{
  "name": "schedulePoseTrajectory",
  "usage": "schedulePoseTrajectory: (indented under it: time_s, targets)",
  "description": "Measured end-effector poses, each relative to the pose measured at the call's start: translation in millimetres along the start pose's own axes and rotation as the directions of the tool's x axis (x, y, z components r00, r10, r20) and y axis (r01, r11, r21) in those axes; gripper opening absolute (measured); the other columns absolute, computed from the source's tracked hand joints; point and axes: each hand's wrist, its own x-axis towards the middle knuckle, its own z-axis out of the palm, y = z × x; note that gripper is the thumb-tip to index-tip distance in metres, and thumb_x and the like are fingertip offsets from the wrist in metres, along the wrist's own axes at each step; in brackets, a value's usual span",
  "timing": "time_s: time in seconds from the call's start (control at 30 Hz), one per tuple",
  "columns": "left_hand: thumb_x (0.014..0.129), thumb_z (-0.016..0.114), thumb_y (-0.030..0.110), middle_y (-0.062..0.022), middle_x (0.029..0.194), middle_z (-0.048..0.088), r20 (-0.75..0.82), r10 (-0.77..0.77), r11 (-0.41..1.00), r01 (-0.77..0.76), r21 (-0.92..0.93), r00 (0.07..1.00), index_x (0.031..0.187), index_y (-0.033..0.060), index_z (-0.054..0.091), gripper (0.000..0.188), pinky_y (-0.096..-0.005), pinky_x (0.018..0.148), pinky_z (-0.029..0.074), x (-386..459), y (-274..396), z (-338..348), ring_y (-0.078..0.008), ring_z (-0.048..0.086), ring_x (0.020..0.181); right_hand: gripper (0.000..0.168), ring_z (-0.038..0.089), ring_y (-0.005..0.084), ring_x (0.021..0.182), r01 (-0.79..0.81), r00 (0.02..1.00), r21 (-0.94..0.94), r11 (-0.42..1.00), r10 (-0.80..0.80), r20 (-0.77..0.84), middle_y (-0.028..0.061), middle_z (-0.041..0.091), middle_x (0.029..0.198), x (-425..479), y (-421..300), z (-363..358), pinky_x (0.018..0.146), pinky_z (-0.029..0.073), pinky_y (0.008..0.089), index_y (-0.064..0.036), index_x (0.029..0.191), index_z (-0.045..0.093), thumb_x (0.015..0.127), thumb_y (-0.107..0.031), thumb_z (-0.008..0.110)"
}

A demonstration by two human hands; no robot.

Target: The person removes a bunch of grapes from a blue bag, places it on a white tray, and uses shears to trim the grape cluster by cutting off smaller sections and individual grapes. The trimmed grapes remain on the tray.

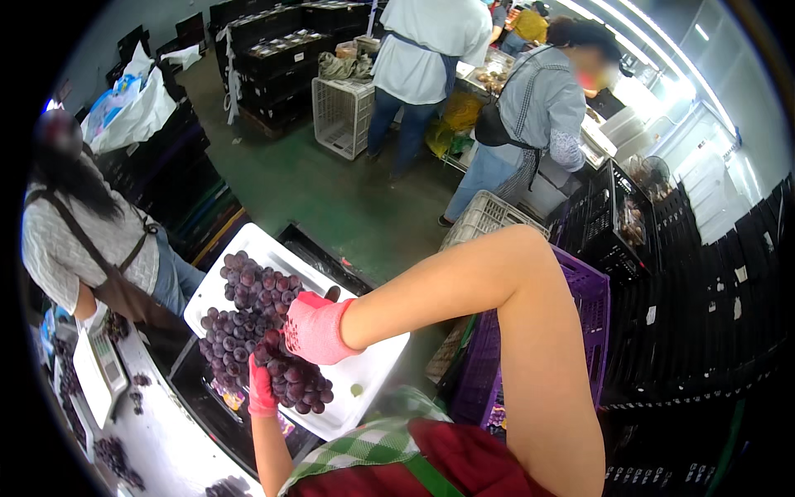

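My left hand (261,386), in a pink glove, grips a bunch of dark purple grapes (302,384) from its near side, over a white plastic tray (366,379). At the top of that bunch is my right hand (318,327), also gloved in pink; its fingers are mostly hidden behind the glove's back, so its hold is unclear. Beyond my hands, more grape bunches (233,338) lie heaped in the tray. A single green grape (356,389) rests on the tray's bare near part.
Left, a weighing scale (102,373) stands on a white table (161,428) with grape bunches (115,460). A person in an apron (105,248) stands beside it. A purple crate (587,323) and stacked black crates (683,317) are at right. Two more people (428,56) work ahead.
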Motion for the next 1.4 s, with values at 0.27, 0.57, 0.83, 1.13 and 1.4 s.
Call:
schedulePoseTrajectory:
  time_s: [0.27, 0.57, 0.83, 1.13, 1.4]
  targets:
    - [0.08, 0.059, 0.046, -0.0125, 0.126, 0.051, 0.141, 0.136, 0.942, -0.172, 0.288, 0.981, 0.131, -0.0011, 0.041, 0.071, -0.0364, 0.101, 0.035, 93, 32, 46, -0.0247, 0.047, 0.117, 0.007, 0.062, 0.0217, 0.078, -0.132, 0.905, -0.014, 0.991, 0.115, -0.409, 0.0063, 0.063, 0.076, -16, 53, 36, 0.06, 0.046, 0.035, -0.007, 0.069, 0.062, 0.069, -0.009, 0.055]
    - [0.075, 0.064, 0.051, -0.0099, 0.124, 0.052, 0.233, 0.136, 0.958, -0.187, 0.215, 0.963, 0.131, -0.0029, 0.042, 0.08, -0.032, 0.1, 0.035, 54, 68, 69, -0.0196, 0.048, 0.114, 0.011, 0.062, 0.0185, 0.073, -0.111, 0.988, -0.073, 0.991, 0.102, -0.113, 0.0037, 0.061, 0.074, -52, 29, 5, 0.057, 0.045, 0.0338, -0.008, 0.087, 0.055, 0.079, -0.015, 0.054]
    - [0.086, 0.043, 0.054, -0.0107, 0.122, 0.054, 0.03, 0.177, 0.841, -0.136, -0.524, 0.984, 0.129, 0.004, 0.045, 0.066, -0.0465, 0.1, 0.037, 34, 42, 49, -0.0275, 0.047, 0.117, 0.022, 0.06, 0.0266, 0.066, -0.116, 0.856, 0.687, 0.718, 0.422, -0.298, 0.0075, 0.059, 0.071, -68, 37, 45, 0.057, 0.044, 0.0373, -0.01, 0.092, 0.056, 0.074, -0.02, 0.065]
    - [0.093, 0.031, 0.047, -0.0127, 0.13, 0.05, 0.015, 0.036, 0.69, -0.014, -0.724, 0.999, 0.139, 0.0153, 0.034, 0.056, -0.0543, 0.086, 0.046, 5, 35, 85, -0.0421, 0.052, 0.109, 0.028, 0.059, 0.0258, 0.061, -0.031, 0.794, 0.855, 0.517, 0.532, -0.293, 0.0064, 0.056, 0.068, -66, -15, 59, 0.054, 0.043, 0.0377, -0.012, 0.091, 0.052, 0.072, -0.025, 0.068]
    - [0.092, 0.028, 0.051, -0.01, 0.127, 0.053, 0.012, -0.074, 0.729, 0.062, -0.682, 0.997, 0.132, 0.0152, 0.042, 0.055, -0.0539, 0.09, 0.044, 2, 22, 81, -0.038, 0.052, 0.112, 0.033, 0.058, 0.02, 0.065, -0.327, 0.794, 0.514, 0.793, 0.525, -0.306, 0.0037, 0.054, 0.074, -56, -23, 60, 0.061, 0.04, 0.0356, -0.011, 0.094, 0.045, 0.072, -0.025, 0.066]
